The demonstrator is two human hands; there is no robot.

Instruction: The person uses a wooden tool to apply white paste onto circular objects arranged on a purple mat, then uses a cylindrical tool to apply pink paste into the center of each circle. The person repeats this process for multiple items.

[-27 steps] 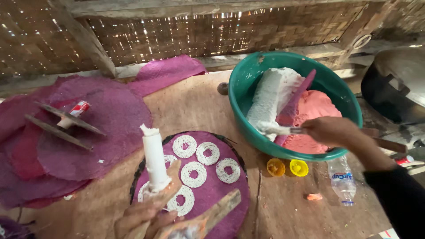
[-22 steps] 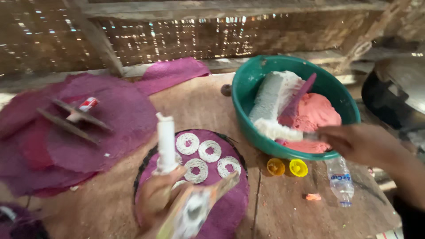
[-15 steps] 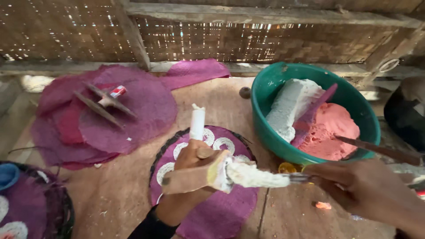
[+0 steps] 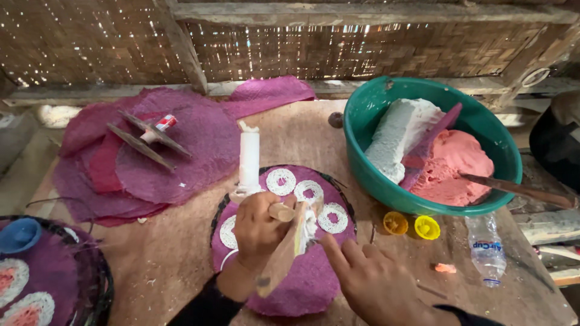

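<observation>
**Wooden press loaded with white dough over the purple mat**

Left hand (image 4: 261,224) has its fingers clamped on a wooden lever press with white cylinder (image 4: 284,241), tilted, probably so the paste faces up. Right hand (image 4: 374,284), fingers together and extended, pushes white dough (image 4: 310,224) in. Below lies the round purple cloth mat (image 4: 302,278) with white dough rings (image 4: 281,180). Green plastic basin (image 4: 374,175) sits at 2 o'clock, within reach.
</observation>
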